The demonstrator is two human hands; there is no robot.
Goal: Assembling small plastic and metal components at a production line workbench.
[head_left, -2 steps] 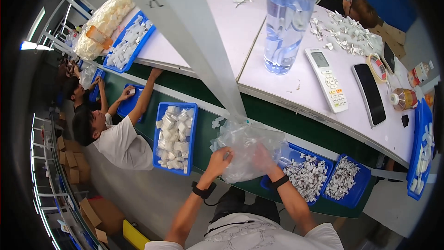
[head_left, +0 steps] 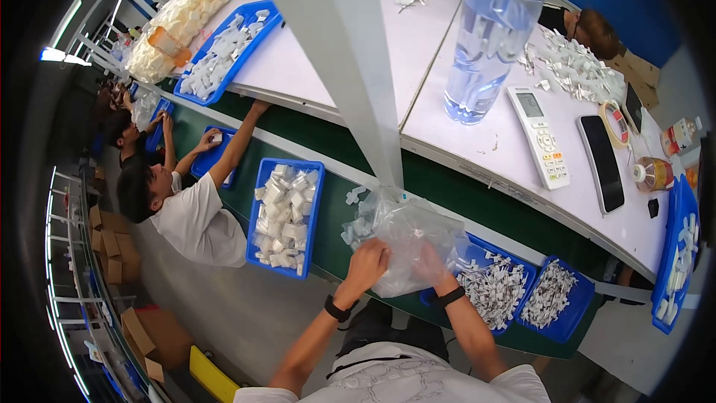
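Observation:
A large clear plastic bag [head_left: 410,242] lies crumpled over the green bench in front of me. My left hand [head_left: 368,263] is at its near left side, fingers curled closed on the film. My right hand [head_left: 430,263] shows hazily through the film at the bag's right side; whether it is inside or behind the bag, and how its fingers lie, I cannot make out. Small clear plastic pieces [head_left: 359,230] lie beside and under the bag's left edge. Right of the bag, a blue tray [head_left: 531,272] holds many small white-and-metal parts [head_left: 492,289].
Another blue tray [head_left: 580,310] of small parts stands further right. Left of the bag is a blue tray [head_left: 321,194] of small packed white pieces. A grey post [head_left: 350,67] rises before me. The raised white table holds a water bottle [head_left: 492,41], remote control [head_left: 538,138] and phone [head_left: 601,164]. A co-worker [head_left: 198,227] sits left.
My left hand has shifted slightly right and its fingers now curl closer over the film. My right hand stays at the bag. The view has turned a little.

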